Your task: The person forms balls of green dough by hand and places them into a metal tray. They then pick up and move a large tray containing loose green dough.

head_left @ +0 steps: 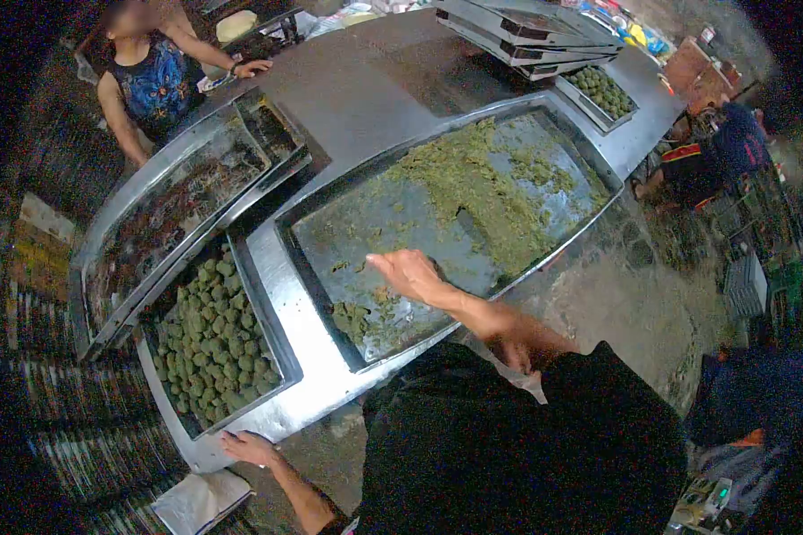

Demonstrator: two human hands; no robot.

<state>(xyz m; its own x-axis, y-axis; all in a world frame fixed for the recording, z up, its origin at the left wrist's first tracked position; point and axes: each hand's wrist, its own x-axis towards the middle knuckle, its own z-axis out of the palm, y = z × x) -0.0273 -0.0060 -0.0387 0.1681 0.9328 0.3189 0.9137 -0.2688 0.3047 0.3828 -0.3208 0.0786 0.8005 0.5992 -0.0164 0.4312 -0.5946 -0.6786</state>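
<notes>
My right hand (408,272) is over the left half of a wide metal tray (319,337), its fingers curled under; whether anything is inside them is hidden. Crumbly green paste (473,192) is smeared across this tray, thickest in the middle and far part, with small clumps near my hand. At the lower left my left hand (248,448) lies with fingers stretched out on the edge of the metal table (305,392). Just beyond it is a tray (275,343) filled with many green balls (214,334).
Stained empty trays (178,209) lie tilted over the ball tray's far side. Across the table a person (156,80) rests a hand on the top. Stacked trays (531,40) and a smaller tray of green balls (600,94) are at the far right. Another person (718,152) is at right.
</notes>
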